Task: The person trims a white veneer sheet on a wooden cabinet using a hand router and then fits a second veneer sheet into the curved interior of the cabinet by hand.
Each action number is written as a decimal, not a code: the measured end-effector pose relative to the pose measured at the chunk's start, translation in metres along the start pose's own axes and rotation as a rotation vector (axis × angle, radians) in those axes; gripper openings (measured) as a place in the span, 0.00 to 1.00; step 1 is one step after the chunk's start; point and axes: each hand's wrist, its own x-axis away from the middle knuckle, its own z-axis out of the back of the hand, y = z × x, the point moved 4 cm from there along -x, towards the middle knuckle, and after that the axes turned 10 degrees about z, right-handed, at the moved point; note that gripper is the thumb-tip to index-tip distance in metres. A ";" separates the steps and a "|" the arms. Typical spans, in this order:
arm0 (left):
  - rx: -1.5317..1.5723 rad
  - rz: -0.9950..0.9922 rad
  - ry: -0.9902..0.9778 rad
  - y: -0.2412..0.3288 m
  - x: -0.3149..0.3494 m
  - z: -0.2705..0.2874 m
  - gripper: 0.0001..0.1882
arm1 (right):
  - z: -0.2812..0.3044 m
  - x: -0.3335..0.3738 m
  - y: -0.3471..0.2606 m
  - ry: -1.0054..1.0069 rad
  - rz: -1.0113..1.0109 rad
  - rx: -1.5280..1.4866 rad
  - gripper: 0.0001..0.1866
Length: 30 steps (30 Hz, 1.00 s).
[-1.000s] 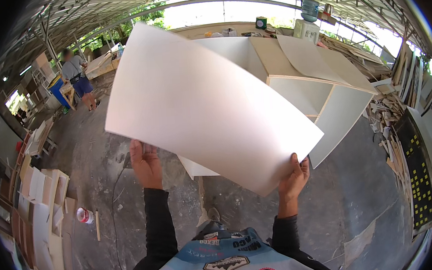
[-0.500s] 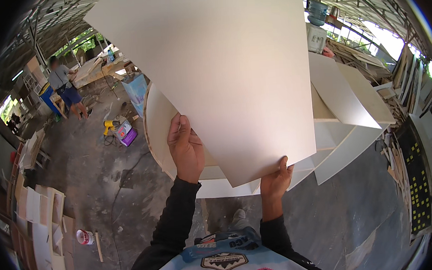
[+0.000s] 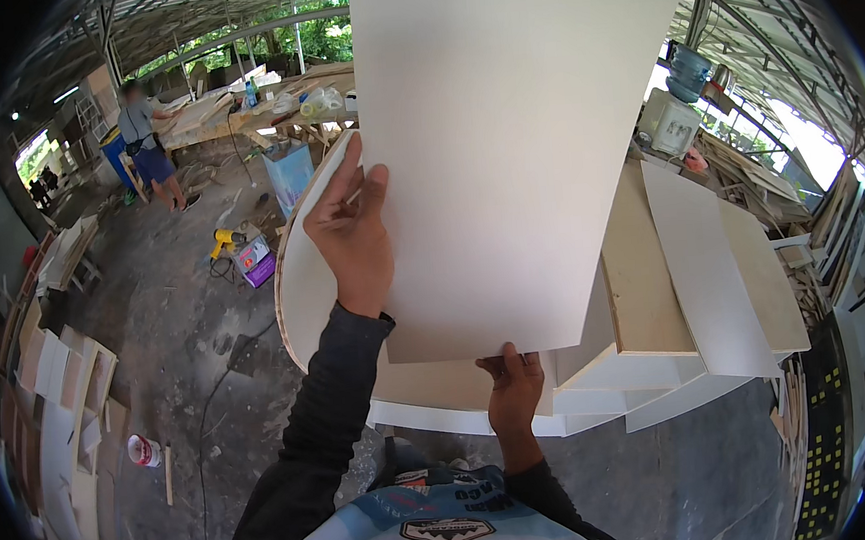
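A large white sheet (image 3: 492,186) stands upright before me, its top running out of view. Along its left edge is my left hand (image 3: 356,245), thumb over the near face and fingers at the edge, partly curled. My right hand (image 3: 516,390) pinches the bottom edge, thumb in front and the other fingers partly hidden behind the sheet. Below and behind the sheet lies a wide curved wooden frame (image 3: 288,280) with white faces and open compartments. Another white strip (image 3: 708,271) lies across its plywood top (image 3: 645,290) on the right.
A yellow heat gun-like tool (image 3: 225,241) and a purple box (image 3: 259,267) are on the floor at left, near a paint can (image 3: 144,451). A person (image 3: 146,145) stands by a far workbench (image 3: 202,126). Scrap wood (image 3: 746,168) is piled at right.
The white sheet has turned more upright, its lower edge now nearly level. My left hand has moved up along its edge; my right hand has shifted left and down. The view has tilted up.
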 end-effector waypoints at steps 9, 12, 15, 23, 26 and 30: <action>-0.370 -0.261 -0.208 0.011 -0.145 -0.051 0.19 | -0.005 -0.032 0.019 -0.220 -0.075 0.437 0.08; -0.551 -0.206 -0.403 -0.012 -0.175 -0.092 0.18 | -0.004 -0.052 0.022 -0.162 -0.003 0.522 0.07; -0.603 -0.396 -0.585 -0.052 -0.198 -0.123 0.17 | 0.003 -0.066 0.029 -0.110 0.025 0.554 0.07; -0.500 -0.518 -0.830 -0.135 -0.244 -0.137 0.24 | 0.019 -0.084 0.062 -0.016 -0.013 0.699 0.07; -0.562 -0.472 -0.824 -0.152 -0.269 -0.133 0.23 | 0.026 -0.090 0.071 -0.011 -0.027 0.726 0.07; -0.558 -0.434 -0.853 -0.168 -0.282 -0.133 0.21 | 0.034 -0.099 0.076 0.002 -0.024 0.817 0.07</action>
